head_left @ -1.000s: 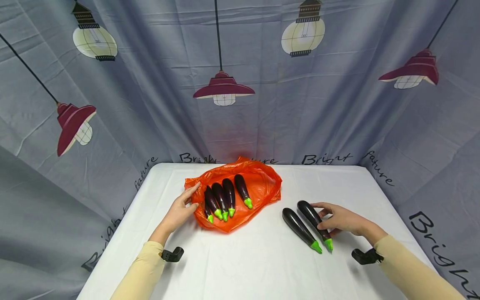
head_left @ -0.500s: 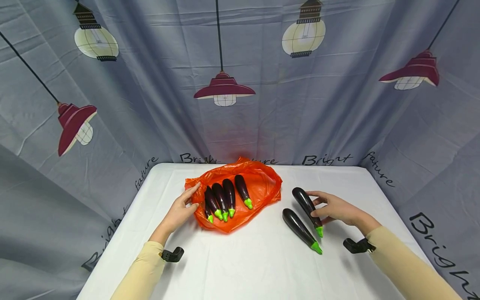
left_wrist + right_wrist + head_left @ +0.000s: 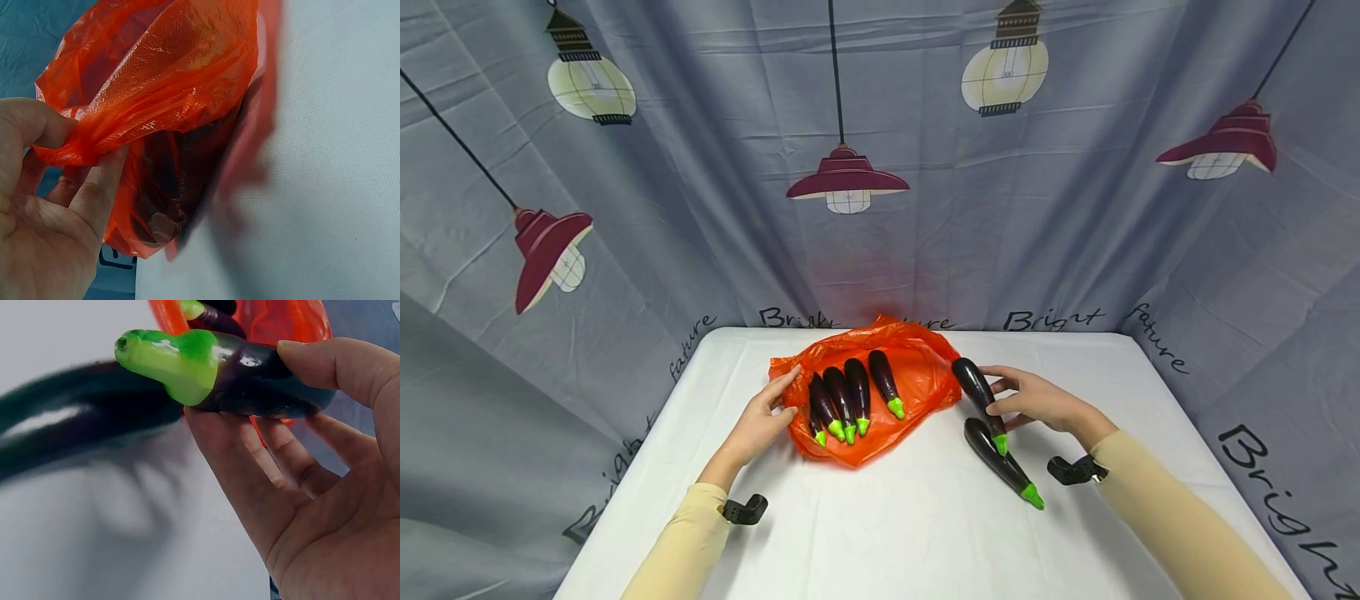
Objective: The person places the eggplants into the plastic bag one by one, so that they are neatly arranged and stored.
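My left hand [image 3: 760,425] pinches the left edge of an orange-red plastic bag [image 3: 925,367]; the left wrist view shows its thin film [image 3: 169,94] bunched between thumb and fingers. Several dark purple eggplants [image 3: 858,383] with green stem ends lie in the bag's open mouth. With thumb and fingertips my right hand [image 3: 1037,400] grips another eggplant [image 3: 973,383], its far tip overlapping the bag's right edge in the head view. The right wrist view shows this eggplant's green cap [image 3: 181,359] up close. Below it, one more eggplant [image 3: 1000,458] lies on the white table.
The white-covered table [image 3: 880,542] reaches back to a grey-blue curtain [image 3: 715,167] printed with lamps and lettering. A black wrist camera [image 3: 745,509] is strapped to the left wrist and another wrist camera [image 3: 1075,471] to the right one.
My right hand has carried its eggplant left and away from me, from beside the other loose eggplant to the bag's right edge. The left hand and the bag have stayed put.
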Motion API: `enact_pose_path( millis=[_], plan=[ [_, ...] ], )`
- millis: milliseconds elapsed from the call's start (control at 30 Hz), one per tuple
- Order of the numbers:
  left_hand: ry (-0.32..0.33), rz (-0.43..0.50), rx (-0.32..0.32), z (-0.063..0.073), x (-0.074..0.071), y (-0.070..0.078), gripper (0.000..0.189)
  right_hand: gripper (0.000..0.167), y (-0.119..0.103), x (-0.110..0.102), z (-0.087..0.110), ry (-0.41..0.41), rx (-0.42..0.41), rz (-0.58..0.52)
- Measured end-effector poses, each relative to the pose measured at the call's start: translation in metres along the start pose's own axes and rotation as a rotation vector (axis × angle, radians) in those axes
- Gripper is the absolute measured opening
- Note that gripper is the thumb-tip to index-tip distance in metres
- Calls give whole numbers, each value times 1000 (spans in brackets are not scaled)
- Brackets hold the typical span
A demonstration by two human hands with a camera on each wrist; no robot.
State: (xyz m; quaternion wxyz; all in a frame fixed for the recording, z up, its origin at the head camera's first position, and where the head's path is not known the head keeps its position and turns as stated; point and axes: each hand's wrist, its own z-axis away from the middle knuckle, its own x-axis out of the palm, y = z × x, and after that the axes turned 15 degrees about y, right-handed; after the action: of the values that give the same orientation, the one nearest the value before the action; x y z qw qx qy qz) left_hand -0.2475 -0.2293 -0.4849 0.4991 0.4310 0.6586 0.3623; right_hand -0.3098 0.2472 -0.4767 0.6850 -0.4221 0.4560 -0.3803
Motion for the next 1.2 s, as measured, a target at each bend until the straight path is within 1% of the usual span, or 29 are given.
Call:
enact_pose_path(
  millis=[100, 167, 333, 433, 533, 667, 800, 1033, 1200],
  plan=[
    [-8, 0, -5, 3, -2, 12, 67, 82, -3, 7, -7, -9, -7, -7],
    [-10, 0, -5, 4, -2, 15, 67, 82, -5, 11, -11, -13, -7, -16],
    [-7, 9, 5, 3, -1, 14, 67, 83, -10, 19, -20, -30, -12, -59],
    [-6, -7, 12, 3, -1, 14, 67, 83, -12, 24, -25, -36, -23, -73],
    [2, -12, 21, -1, 1, 2, 68, 83, -12, 29, -30, -42, -29, -89],
    [15, -2, 37, -7, 3, -20, 71, 83, -12, 36, -36, -50, -28, -106],
    [10, -14, 47, -7, 2, -22, 71, 83, -15, 45, -43, -48, -27, -102],
    [11, -24, 25, -6, 1, -21, 72, 81, -22, 62, -55, -35, -2, -109],
    [15, -17, 26, -6, 2, -22, 71, 79, -23, 73, -64, -30, 9, -118]
  ],
)
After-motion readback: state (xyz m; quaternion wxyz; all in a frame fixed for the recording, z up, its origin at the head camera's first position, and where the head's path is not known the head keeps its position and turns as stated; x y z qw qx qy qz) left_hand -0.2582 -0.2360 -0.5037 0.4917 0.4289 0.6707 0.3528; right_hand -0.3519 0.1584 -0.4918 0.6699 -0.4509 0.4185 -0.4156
